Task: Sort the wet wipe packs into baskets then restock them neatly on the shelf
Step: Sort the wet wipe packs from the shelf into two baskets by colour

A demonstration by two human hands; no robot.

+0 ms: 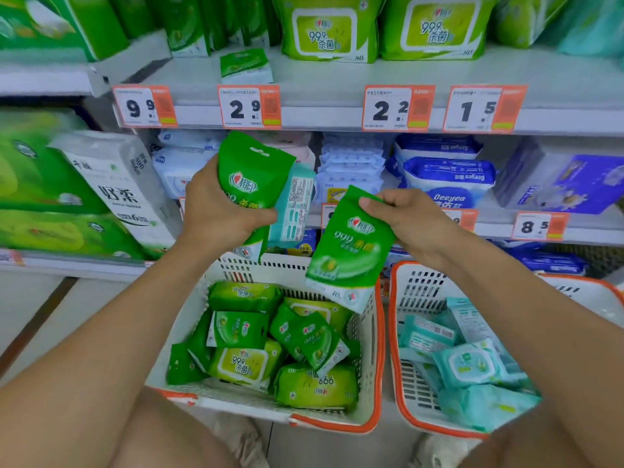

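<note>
My left hand point(216, 211) grips a small stack of wet wipe packs point(251, 173), a green one in front and a teal pack point(294, 207) behind it. My right hand point(401, 214) pinches the top of a single green wipe pack point(347, 251), which hangs over the left basket point(371, 332). That white, orange-rimmed basket holds several green packs point(270, 346). The right basket point(415, 292) holds several teal packs point(469, 363). One small green pack point(244, 65) lies on the upper shelf point(337, 76) above the 2.9 price tag.
Big green 999 packs point(329, 28) stand on the upper shelf. Blue and white wipe packs point(445, 177) fill the middle shelf. Green and white tissue bundles point(111, 184) sit at the left. Orange price tags point(250, 106) line the shelf edges. My shoes point(243, 440) are below the baskets.
</note>
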